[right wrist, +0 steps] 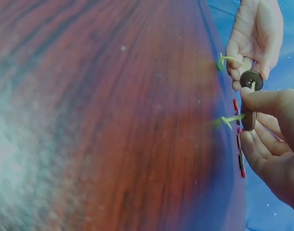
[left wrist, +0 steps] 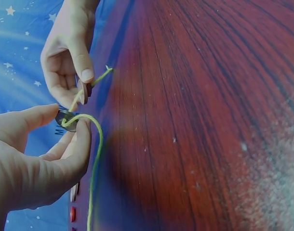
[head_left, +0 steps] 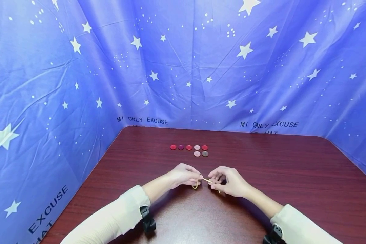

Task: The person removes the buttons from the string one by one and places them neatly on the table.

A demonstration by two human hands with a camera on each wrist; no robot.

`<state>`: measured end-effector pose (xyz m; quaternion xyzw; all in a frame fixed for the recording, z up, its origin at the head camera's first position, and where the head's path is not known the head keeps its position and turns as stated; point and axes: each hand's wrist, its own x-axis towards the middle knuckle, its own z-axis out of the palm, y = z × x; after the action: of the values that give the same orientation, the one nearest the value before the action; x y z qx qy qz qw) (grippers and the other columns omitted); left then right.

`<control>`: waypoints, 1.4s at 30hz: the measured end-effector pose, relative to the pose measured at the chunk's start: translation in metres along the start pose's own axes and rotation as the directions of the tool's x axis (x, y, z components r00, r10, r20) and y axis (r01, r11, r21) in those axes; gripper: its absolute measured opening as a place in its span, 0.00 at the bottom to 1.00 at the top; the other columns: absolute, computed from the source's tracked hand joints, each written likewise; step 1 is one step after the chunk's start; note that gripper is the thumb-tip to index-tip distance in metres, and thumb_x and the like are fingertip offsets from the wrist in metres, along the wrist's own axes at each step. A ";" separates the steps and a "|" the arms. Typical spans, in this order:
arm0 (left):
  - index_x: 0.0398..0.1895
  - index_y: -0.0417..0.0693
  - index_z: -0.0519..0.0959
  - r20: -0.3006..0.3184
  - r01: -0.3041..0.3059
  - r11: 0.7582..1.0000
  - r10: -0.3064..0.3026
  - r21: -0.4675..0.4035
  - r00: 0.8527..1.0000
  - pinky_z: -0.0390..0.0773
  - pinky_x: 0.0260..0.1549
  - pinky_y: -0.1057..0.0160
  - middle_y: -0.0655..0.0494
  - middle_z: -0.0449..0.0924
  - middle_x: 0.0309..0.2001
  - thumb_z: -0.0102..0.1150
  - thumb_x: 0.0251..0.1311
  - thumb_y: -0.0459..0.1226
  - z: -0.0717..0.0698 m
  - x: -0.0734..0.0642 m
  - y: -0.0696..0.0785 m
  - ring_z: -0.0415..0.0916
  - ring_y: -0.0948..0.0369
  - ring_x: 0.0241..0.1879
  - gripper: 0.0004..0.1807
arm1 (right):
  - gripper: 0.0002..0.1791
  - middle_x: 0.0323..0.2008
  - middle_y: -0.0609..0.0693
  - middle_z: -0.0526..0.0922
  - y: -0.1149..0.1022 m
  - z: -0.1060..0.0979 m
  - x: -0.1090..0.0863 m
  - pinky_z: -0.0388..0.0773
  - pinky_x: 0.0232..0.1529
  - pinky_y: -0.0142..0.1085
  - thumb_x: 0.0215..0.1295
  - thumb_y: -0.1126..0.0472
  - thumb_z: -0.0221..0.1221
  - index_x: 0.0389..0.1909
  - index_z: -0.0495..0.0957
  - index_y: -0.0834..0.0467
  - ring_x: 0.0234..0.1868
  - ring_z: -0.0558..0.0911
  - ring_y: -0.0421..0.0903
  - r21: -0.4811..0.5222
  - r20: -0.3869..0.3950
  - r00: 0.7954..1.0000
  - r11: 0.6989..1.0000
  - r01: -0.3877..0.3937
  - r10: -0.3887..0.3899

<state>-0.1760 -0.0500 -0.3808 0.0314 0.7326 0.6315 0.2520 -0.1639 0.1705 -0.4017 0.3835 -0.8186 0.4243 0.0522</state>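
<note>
My left hand (head_left: 186,175) pinches a dark four-hole-looking button (left wrist: 60,115) between thumb and finger. A yellow cord (left wrist: 99,144) passes through this button, and its long tail hangs down. To the right, my right hand (head_left: 231,183) grips a brownish button (head_left: 211,181) by its edge; in the right wrist view this button (right wrist: 249,118) is nearly edge-on. The cord stretches across the short gap between the two buttons, and a knotted end (right wrist: 227,120) sticks out past the right-hand button. In the head view, the left fingers hide the dark button.
Several loose buttons lie in two rows beyond the hands: a red button (head_left: 173,147), a purple button (head_left: 181,147), a pale pink button (head_left: 197,154) and a grey-brown button (head_left: 205,154) among them. The dark red wooden table (head_left: 292,169) meets a blue starry curtain (head_left: 189,67).
</note>
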 end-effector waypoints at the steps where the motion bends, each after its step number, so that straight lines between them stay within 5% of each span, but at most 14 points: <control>1: 0.44 0.29 0.78 0.006 -0.001 1.000 0.001 -0.004 1.000 0.85 0.42 0.62 0.56 0.81 0.27 0.63 0.57 0.30 0.000 0.000 0.000 0.81 0.64 0.30 0.14 | 0.16 0.30 0.54 0.83 0.000 0.000 0.000 0.83 0.30 0.31 0.49 0.70 0.70 0.40 0.79 0.67 0.29 0.80 0.45 0.009 -0.002 1.000 1.000 0.000 0.000; 16: 0.45 0.29 0.78 0.032 -0.011 1.000 0.011 -0.016 0.999 0.85 0.43 0.62 0.55 0.82 0.28 0.61 0.59 0.31 -0.014 0.002 -0.005 0.82 0.64 0.32 0.14 | 0.17 0.30 0.56 0.83 0.003 0.000 -0.003 0.85 0.33 0.34 0.48 0.71 0.70 0.40 0.78 0.69 0.31 0.81 0.46 0.065 0.007 0.999 0.997 -0.032 0.032; 42: 0.47 0.29 0.78 -0.026 -0.025 1.000 0.025 0.010 0.999 0.85 0.45 0.61 0.50 0.86 0.35 0.60 0.60 0.32 -0.053 -0.013 -0.007 0.82 0.63 0.35 0.15 | 0.16 0.30 0.55 0.84 0.004 -0.004 -0.008 0.84 0.33 0.35 0.49 0.70 0.70 0.40 0.79 0.66 0.31 0.81 0.47 0.060 -0.006 0.999 0.998 -0.032 0.032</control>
<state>-0.1843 -0.1048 -0.3788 0.0334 0.7386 0.6313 0.2343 -0.1623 0.1790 -0.4054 0.3704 -0.8114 0.4506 0.0368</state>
